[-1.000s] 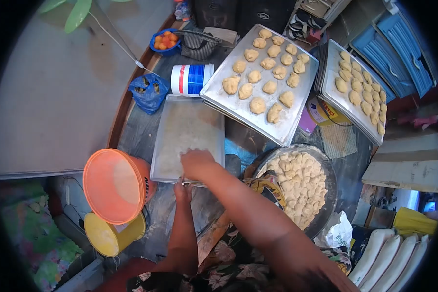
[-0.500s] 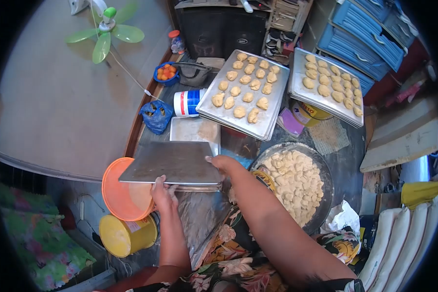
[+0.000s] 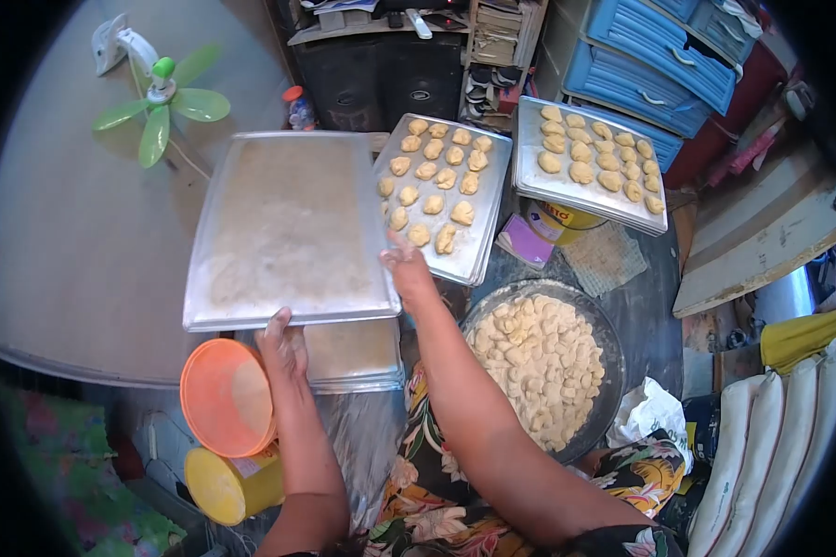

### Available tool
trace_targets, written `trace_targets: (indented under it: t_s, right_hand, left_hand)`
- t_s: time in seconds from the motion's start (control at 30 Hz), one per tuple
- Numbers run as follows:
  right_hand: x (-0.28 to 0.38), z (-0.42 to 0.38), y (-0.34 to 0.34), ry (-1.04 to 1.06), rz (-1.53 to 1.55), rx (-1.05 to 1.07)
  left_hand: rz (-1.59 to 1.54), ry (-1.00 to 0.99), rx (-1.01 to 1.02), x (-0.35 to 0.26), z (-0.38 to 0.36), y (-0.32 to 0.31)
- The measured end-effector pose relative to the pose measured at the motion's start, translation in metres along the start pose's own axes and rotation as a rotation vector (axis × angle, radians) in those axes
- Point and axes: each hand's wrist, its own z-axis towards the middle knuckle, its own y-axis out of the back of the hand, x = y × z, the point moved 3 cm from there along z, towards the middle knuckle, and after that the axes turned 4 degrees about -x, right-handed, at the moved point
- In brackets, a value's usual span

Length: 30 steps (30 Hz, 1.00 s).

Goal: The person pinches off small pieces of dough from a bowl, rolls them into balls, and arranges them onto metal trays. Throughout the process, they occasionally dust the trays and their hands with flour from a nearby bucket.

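Observation:
A bare metal baking tray (image 3: 293,223) is raised in front of me, its flat inner face turned toward me. My left hand (image 3: 283,345) grips its near edge from below, while my right hand (image 3: 405,267) is closed at its right edge. Below the raised tray, more baking trays (image 3: 355,357) lie in a stack, partly covered by it. Just beyond my right hand is a tray of dough pieces (image 3: 481,246), whose left part is hidden by the raised tray. A large round basin (image 3: 613,385) full of small floury dough pieces sits right of my right forearm.
Another tray of dough pieces (image 3: 529,176) rests at the back right, above a yellow bucket (image 3: 567,223). An orange bucket (image 3: 218,395) and a yellow container (image 3: 228,487) stand at the left. A green fan (image 3: 161,97), blue drawers (image 3: 636,84) and a purple packet (image 3: 525,243) are around.
Both hands have lifted the baking tray up and away from the stack, and its angle has changed to show a lighter face. The camera view has also shifted.

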Motion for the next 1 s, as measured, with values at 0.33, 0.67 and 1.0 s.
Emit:
trace_targets:
  t_s: [0.33,0.67,1.0]
  right_hand:
    - [0.062,0.059,0.126,0.372,-0.458,-0.554]
    - [0.025,0.076,0.183,0.323,-0.731,-0.647]
    - [0.004,0.064,0.194,0.496,-0.805,-0.752]
  left_hand:
    - [-0.138,0.345,0.256,0.173,0.089,-0.078]
    - [0.418,0.678,0.149,0.2,0.087,-0.05]
    - [0.521,0.706,0.188,0.201,0.092,-0.048]
